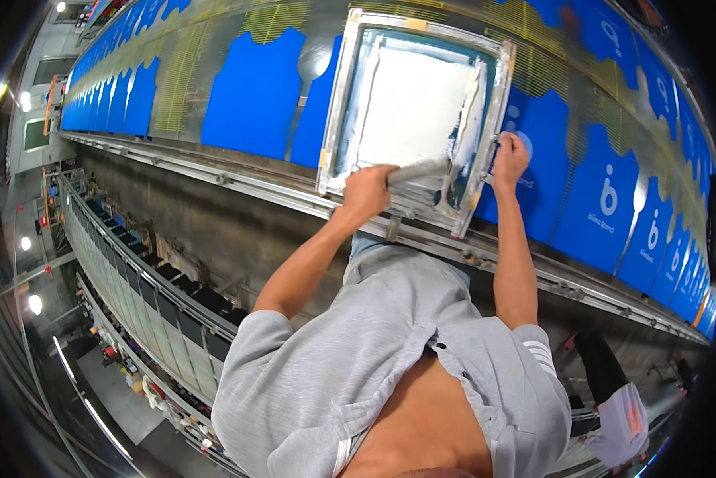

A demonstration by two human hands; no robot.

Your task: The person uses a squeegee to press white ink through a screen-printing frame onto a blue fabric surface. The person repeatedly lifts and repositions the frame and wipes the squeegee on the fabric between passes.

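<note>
A screen printing frame (497,119) lies tilted across the long table, with white ink (413,95) spread over its mesh and thicker smears along the sides. My left hand (366,193) is wrapped round a squeegee (417,170), whose grey bar reaches over the near part of the mesh. At the frame's right edge, my right hand (511,162) is closed on the rim. Blue cut fabric pieces lie flat on both sides. The piece at left (254,95) is plain; the one at right (609,195) carries a white print. Fabric under the frame is hidden.
A metal rail (238,177) runs along the table's near edge. Yellow striped residue (178,92) marks the tabletop between pieces. Behind me stands another long table (147,275) with dark pieces. A person (619,422) is at the lower right.
</note>
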